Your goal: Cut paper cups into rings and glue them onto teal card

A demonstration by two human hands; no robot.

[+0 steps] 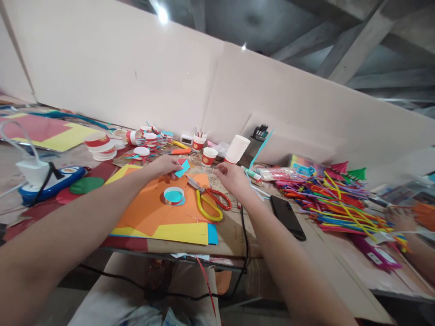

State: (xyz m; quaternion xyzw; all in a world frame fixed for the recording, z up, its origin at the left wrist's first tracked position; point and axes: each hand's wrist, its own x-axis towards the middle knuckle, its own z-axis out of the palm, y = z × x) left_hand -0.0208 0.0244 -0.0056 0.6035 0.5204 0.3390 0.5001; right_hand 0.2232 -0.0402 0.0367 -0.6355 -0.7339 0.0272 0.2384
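My left hand (166, 166) is closed on a small light-blue piece of paper (182, 169), pinched at its left end above the orange sheets. Nearby on the right, my right hand (233, 179) hovers with loosely curled fingers, and nothing shows in them. It is just in front of a white-and-red paper cup (210, 156) and a stack of white paper cups (237, 148). Below and between the hands, a low white ring (174, 195) with blue paper inside lies on an orange sheet (146, 213). Scissors (211, 201) with red and yellow handles rest to its right.
Several cut cup pieces (149, 140) stand at the back left. A blue power strip (50, 184) lies far left. On the right are a black phone (288, 217) and colourful pipe cleaners (336, 199). Another person's hand (403, 219) is at far right. A black cable (245, 235) hangs over the edge.
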